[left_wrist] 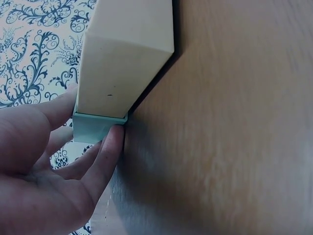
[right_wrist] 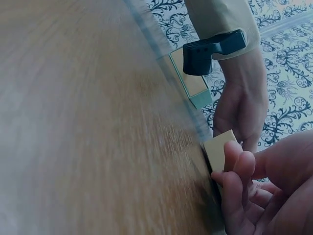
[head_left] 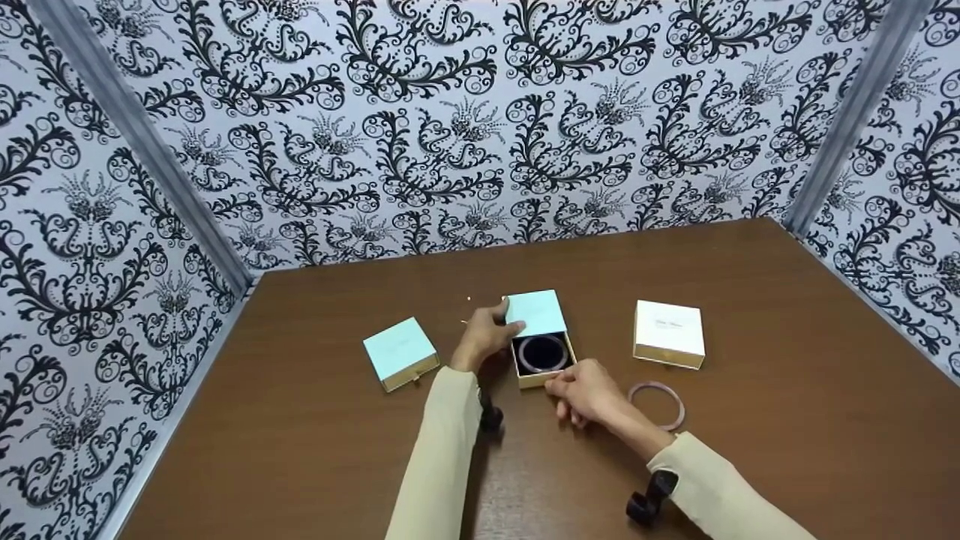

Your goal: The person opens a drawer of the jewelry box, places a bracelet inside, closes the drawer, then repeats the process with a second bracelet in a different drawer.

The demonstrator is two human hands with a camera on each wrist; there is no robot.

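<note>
On the table, a turquoise box sleeve (head_left: pixel 535 313) has its pale drawer (head_left: pixel 531 381) pulled partway out toward me. A ring-shaped bangle (head_left: pixel 522 354) lies on the drawer's dark lining. My left hand (head_left: pixel 486 334) grips the sleeve from its left side, thumb on top; the left wrist view shows fingers along the sleeve's turquoise edge (left_wrist: pixel 93 128), beside the drawer's plain side (left_wrist: pixel 110 93). With its thumb and fingertips, my right hand (head_left: pixel 589 390) pinches the drawer's front near the right corner. In the right wrist view, curled fingers (right_wrist: pixel 234 188) partly hide that front.
A second turquoise box (head_left: pixel 401 349) with a gold side stands to the left. To the right is a white box (head_left: pixel 669 326), with a loose pinkish bangle (head_left: pixel 682 412) lying nearer me, partly behind my right wrist. Patterned walls (head_left: pixel 465 150) border the brown table (head_left: pixel 315 450).
</note>
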